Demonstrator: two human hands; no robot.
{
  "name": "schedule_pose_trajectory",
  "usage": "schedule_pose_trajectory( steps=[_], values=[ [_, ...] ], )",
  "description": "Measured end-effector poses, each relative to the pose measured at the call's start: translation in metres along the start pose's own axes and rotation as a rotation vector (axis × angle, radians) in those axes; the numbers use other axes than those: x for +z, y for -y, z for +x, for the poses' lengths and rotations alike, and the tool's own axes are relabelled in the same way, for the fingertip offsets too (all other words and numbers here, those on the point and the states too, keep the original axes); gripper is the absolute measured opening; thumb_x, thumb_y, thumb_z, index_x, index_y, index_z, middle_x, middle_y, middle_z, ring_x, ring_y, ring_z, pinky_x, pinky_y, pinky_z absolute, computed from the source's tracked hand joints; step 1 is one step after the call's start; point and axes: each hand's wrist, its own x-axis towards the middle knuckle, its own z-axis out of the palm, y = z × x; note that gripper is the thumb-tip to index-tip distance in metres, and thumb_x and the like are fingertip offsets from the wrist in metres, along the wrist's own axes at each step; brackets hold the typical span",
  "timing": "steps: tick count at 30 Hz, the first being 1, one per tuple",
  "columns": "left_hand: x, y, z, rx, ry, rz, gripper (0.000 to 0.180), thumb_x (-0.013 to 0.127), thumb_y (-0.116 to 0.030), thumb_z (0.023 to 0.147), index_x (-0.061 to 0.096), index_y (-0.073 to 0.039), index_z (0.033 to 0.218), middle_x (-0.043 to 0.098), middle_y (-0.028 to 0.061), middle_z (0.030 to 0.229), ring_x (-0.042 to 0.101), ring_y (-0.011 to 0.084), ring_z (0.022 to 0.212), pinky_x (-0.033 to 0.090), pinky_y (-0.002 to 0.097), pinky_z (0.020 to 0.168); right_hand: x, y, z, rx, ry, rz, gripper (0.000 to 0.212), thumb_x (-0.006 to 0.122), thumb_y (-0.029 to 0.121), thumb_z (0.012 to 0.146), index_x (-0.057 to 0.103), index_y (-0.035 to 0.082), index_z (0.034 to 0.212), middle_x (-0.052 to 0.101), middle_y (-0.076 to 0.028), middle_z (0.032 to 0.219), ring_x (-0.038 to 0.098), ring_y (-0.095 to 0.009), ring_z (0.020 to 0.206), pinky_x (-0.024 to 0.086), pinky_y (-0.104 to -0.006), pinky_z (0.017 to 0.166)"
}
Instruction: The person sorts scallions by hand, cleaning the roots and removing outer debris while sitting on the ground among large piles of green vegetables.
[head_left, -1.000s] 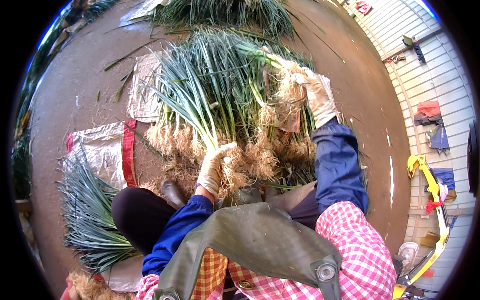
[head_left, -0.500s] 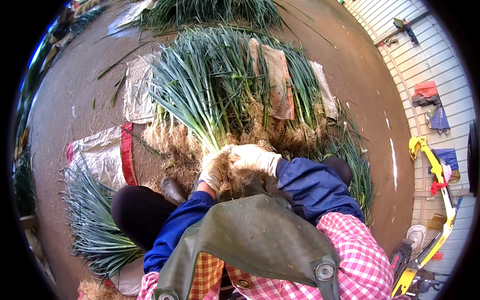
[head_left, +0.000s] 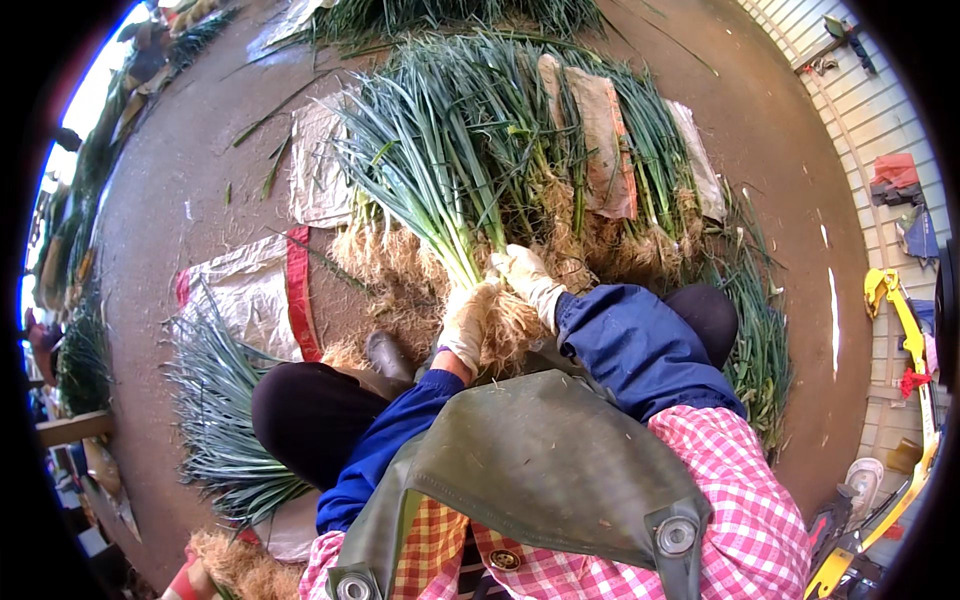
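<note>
My left hand point(head_left: 467, 322), in a pale glove, is wrapped round the white lower stems of a bunch of green onions point(head_left: 452, 238). The long leaves fan away up and to the left, and a tangle of pale roots point(head_left: 508, 325) hangs between my hands. My right hand point(head_left: 530, 280), gloved too, is closed on the base of green onion stems at the right side of the bunch, just above the roots. Its fingertips are partly hidden. Right behind the bunch lies a large heap of green onions point(head_left: 510, 130), roots toward me.
Woven sacks lie under and on the heap, among them a tan one point(head_left: 603, 140) and a red-edged white one point(head_left: 250, 290). More green onions lie by my left knee point(head_left: 230, 430) and right knee point(head_left: 755, 370). A yellow-framed tool point(head_left: 915, 350) stands at the right wall.
My right hand has moved from over the roots up to the stem bases, a little apart from my left. More of the roots shows between them. The whole view has shifted slightly.
</note>
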Motion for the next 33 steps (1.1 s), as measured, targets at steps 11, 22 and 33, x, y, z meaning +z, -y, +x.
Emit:
schedule_pose_trajectory(
  steps=[11, 22, 33],
  values=[
    [-0.004, -0.037, -0.057, -0.086, 0.197, -0.047, 0.019, 0.062, -0.012, 0.087, 0.062, 0.002, 0.100, 0.068, 0.0133, 0.089, 0.067, 0.0239, 0.075, 0.057, 0.0342, 0.067, -0.042, 0.058, 0.023, -0.340, -0.499, -0.211, 0.034, 0.072, 0.026, 0.081, 0.059, 0.007, 0.107, 0.064, -0.011, 0.092, 0.060, -0.025, 0.087, 0.047, -0.0372, 0.078],
    [-0.014, -0.027, -0.055, 0.056, 0.040, -0.194, 0.037, 0.061, -0.035, 0.091, 0.059, -0.003, 0.109, 0.067, 0.0102, 0.088, 0.065, 0.0219, 0.066, 0.056, 0.0343, 0.060, 0.010, 0.072, -0.021, -0.203, -0.024, -0.071, 0.039, 0.055, 0.042, 0.090, 0.064, 0.005, 0.098, 0.066, -0.017, 0.085, 0.064, -0.029, 0.079, 0.047, -0.0388, 0.071],
    [0.006, -0.028, -0.053, 0.036, 0.249, -0.329, 0.031, 0.061, -0.030, 0.092, 0.060, -0.003, 0.106, 0.065, 0.0061, 0.089, 0.064, 0.0154, 0.076, 0.053, 0.0263, 0.066, -0.021, 0.090, -0.086, 0.036, 0.522, 1.244, 0.023, 0.051, 0.029, 0.096, 0.055, 0.012, 0.081, 0.046, 0.005, 0.056, 0.042, -0.008, 0.045, 0.033, -0.0218, 0.043]
  ],
)
